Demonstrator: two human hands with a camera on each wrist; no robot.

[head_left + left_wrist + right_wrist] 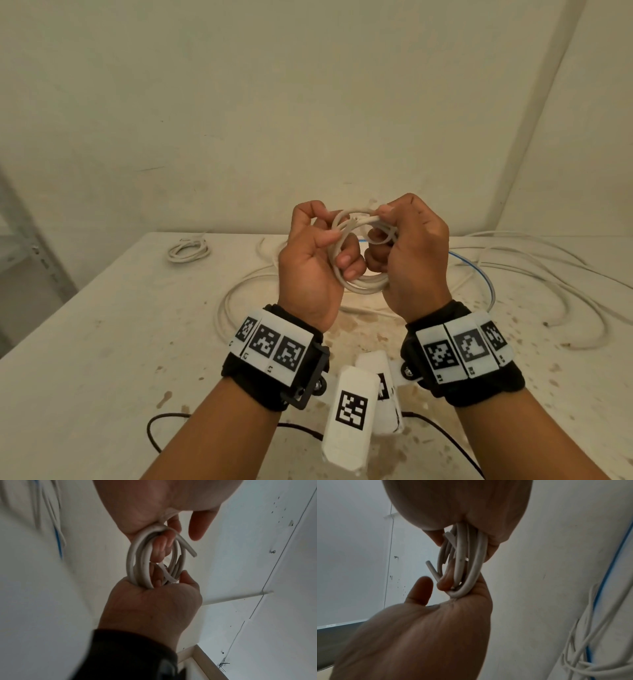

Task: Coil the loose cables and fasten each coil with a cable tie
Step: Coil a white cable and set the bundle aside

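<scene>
I hold a small white cable coil point(363, 286) up over the table point(102, 342), between both hands. My left hand point(337, 246) grips its left side, fingers curled through the loops. My right hand point(380, 233) grips the right side and pinches the top strands. In the left wrist view the coil point(135, 555) spans both hands and a cut cable end point(188, 549) sticks out. A thin flat white strip point(165, 573), apparently a cable tie, lies across the loops by my left fingers. The right wrist view shows the coil point(476, 561) edge-on, with the cut end point(431, 569).
A small wound coil point(188, 250) lies at the table's back left. Loose white cables point(548, 274) and a blue cable point(479, 274) sprawl across the right and centre. A black wire point(161, 421) runs along the front. A metal shelf frame point(30, 246) stands left.
</scene>
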